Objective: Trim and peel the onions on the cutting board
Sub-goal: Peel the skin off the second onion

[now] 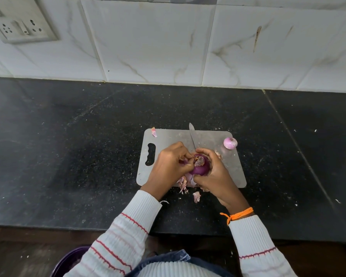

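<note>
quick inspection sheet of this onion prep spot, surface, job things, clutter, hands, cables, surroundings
surface: black stone counter, speckled with crumbs; grey cutting board lies on it.
job's things: purple onion held over the board, partly peeled; second peeled onion at the board's far right corner; knife blade points away from the person.
clutter: onion skins at the board's near edge; one skin piece at the far left corner.
grippers: left hand pinches skin at the onion's top; right hand has the grip on the onion.
cables: nothing seen.
surroundings: marble-look wall tiles; socket plate; purple container below the counter.
</note>
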The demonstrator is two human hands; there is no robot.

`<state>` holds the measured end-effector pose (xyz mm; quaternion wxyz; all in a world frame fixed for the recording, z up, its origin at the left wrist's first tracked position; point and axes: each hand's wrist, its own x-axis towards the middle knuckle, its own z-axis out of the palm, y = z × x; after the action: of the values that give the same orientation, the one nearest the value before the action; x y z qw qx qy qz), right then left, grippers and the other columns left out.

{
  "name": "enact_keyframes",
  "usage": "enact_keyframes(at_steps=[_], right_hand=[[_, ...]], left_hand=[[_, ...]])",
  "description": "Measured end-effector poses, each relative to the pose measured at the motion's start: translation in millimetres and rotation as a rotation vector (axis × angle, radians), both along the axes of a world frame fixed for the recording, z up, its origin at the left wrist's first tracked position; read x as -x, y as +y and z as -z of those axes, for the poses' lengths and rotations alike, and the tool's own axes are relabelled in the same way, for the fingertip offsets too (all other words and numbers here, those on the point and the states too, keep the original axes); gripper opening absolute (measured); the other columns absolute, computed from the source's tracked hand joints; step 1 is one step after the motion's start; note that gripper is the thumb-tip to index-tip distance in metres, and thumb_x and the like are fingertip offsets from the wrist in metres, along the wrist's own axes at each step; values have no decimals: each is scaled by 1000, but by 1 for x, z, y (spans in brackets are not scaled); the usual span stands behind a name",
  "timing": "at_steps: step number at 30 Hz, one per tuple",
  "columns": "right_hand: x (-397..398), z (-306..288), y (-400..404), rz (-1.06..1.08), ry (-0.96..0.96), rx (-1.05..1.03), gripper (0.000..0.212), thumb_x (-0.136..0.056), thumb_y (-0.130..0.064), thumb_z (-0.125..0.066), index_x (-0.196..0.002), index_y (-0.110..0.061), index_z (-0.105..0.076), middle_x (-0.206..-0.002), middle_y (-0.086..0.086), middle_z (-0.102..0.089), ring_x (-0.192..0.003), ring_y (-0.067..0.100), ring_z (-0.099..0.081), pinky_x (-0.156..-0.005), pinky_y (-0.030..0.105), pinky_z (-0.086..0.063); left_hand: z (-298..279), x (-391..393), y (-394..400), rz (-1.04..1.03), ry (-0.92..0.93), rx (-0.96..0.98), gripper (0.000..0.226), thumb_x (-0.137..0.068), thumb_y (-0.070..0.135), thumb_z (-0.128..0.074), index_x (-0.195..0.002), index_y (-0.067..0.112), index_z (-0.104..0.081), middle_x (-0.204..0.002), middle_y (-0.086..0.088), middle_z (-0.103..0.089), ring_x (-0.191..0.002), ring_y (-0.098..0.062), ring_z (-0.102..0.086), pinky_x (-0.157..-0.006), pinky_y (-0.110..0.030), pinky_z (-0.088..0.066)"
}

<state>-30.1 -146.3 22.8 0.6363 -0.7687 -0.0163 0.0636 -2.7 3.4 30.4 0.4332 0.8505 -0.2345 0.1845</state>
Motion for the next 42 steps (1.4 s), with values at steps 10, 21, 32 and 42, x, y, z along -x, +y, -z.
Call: enact_keyframes(at_steps=[10,21,32,42], right_hand=[[1,-2,-4,-2,13,-184,67,-60,4,-72,-116,-26,-51,-121,2,-54,-113,16,-57,-86,24,-51],[1,-10,4,180,-74,-195,58,-67,-1,-80,-110,-25,-50,-112,2,-60,-102,13,-63,-83,26,-54],[2,-25,-7,210,-155,-115,25,-80,-9,-71,-98,-23,-63,-102,-6,-65,-97,3,-61,-80,19,-51],[-1,-18,-1,361,-332,132,11,-79,-8,-72,-83,-18,-71,-82,-2,-70,-81,6,-66,-74,23,-55]], left_hand=[[-7,-4,4,-90,220,211,6,-81,5,-68,-83,11,-71,-82,3,-64,-79,-7,-62,-72,-23,-54],[-19,10,-4,179,787,406,44,-83,18,-69,-124,26,-54,-118,5,-58,-103,-7,-60,-87,-21,-52],[-15,9,-1,101,609,448,58,-70,2,-79,-122,21,-61,-119,4,-61,-100,-7,-63,-76,-18,-53],[-13,7,-2,76,540,318,61,-70,12,-81,-125,23,-59,-120,4,-61,-105,-4,-59,-86,-22,-54]])
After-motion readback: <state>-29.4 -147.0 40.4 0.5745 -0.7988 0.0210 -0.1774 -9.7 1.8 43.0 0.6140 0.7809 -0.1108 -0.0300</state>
